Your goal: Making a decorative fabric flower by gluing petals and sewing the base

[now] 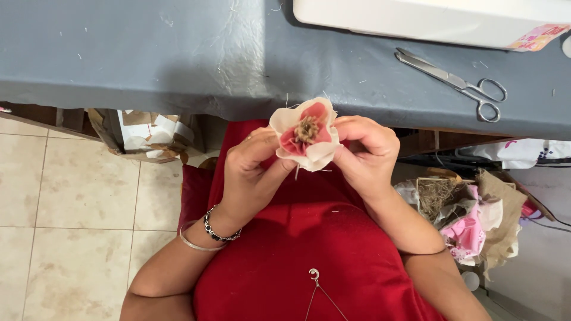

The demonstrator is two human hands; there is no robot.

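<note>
A small fabric flower (306,134) with cream outer petals, pink inner petals and a frayed brown tuft at its centre is held up over my lap. My left hand (251,169) pinches its left side, with bracelets on that wrist. My right hand (367,151) grips its right side with curled fingers. Loose threads hang from the flower's underside. Both hands sit just in front of the table's near edge, above my red garment.
A grey-covered table (178,59) spans the top, with metal scissors (455,83) at the right and a white machine base (440,21) behind them. A heap of burlap and pink cloth scraps (470,214) lies at my right. A box of scraps (148,137) stands under the table on the tiled floor.
</note>
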